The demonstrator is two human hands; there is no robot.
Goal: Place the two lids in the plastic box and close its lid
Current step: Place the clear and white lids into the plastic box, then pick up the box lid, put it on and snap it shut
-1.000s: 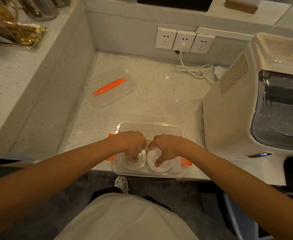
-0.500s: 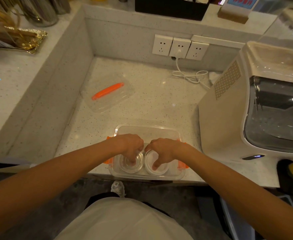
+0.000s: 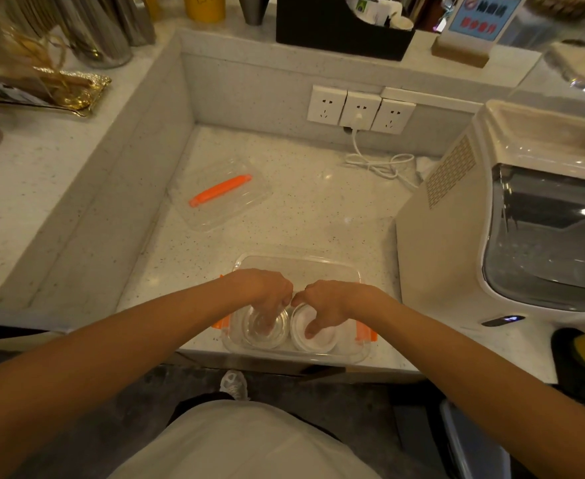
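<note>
Presently two round lids sit side by side in the near half of the clear rectangular plastic box with orange side clips (image 3: pixel 298 271), which rests at the front edge of the speckled white stone counter (image 3: pixel 318 202). The clear round lid (image 3: pixel 265 328) lies left, the white round lid (image 3: pixel 315 337) right; their rims look to be touching or nearly so. Far half of the box is bare.

Left hand (image 3: pixel 263 288): fingers curled downward, tips pressed into the clear lid. Right hand (image 3: pixel 325 299): fingers curled, tips resting on the white lid. Knuckles of the two hands nearly meet over the box centre. Whether either lid is pinched or only pressed, cannot tell.

Box's own clear rectangular lid with orange bar handle (image 3: pixel 220 195) lies flat on the counter, well apart, far-left, near the raised left wall; bare counter lies between it and the box. Right: large cream-coloured countertop appliance with dark window (image 3: pixel 491 219) stands near the box's right side, leaving a narrow strip of counter. Back wall: three white wall sockets (image 3: pixel 360 110), one with a white coiled cord (image 3: pixel 380 164) plugged in.

Count: lids 2, box 1, box lid 1, orange clips 2, sockets 3.

Versus 0.5 s ago: hands and both lids in the same places relative to the box; the camera has tilted upward, showing more of the back shelf.
</note>
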